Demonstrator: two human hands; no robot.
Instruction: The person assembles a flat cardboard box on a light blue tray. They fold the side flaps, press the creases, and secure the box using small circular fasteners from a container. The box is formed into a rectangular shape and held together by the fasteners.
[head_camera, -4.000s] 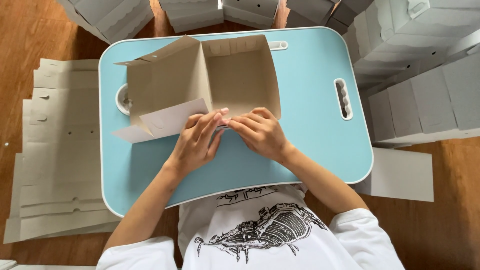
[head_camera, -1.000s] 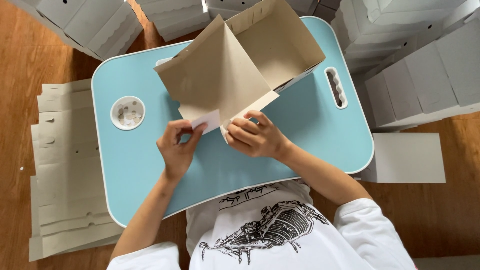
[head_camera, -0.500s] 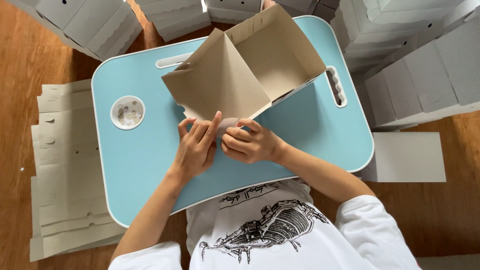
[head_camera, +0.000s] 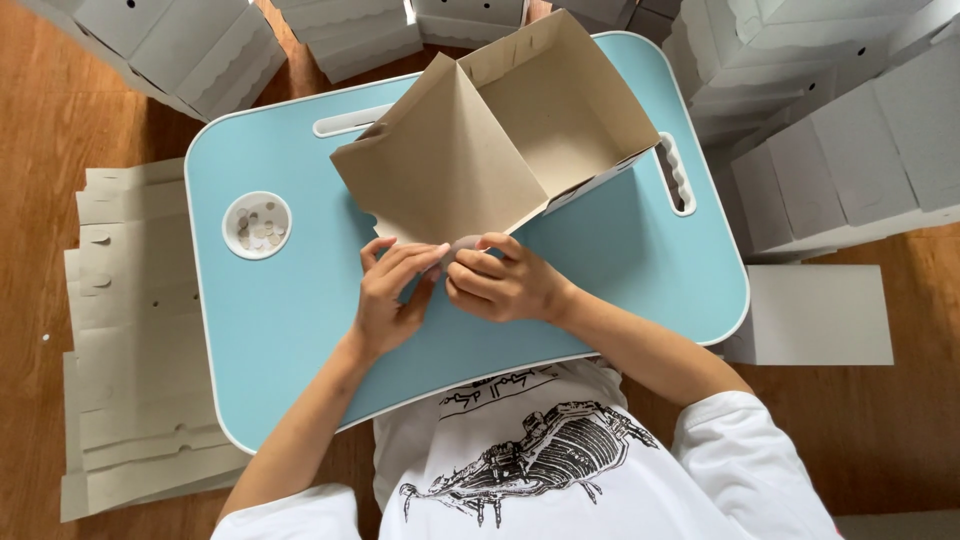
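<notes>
Cardboard box (head_camera: 500, 140), half-folded, on blue surface (head_camera: 300, 320); left hand (head_camera: 392, 290) and right hand (head_camera: 500, 282) fingers pinching its near flap, coin cup (head_camera: 257, 225) off left.

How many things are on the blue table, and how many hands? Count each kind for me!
Half-folded cardboard box, resting on the blue table: 1
Round cup hollow with small paper bits in it: 1
Hands, the left hand and the right hand, both pinching the box's near edge: 2
Total: 4
</notes>
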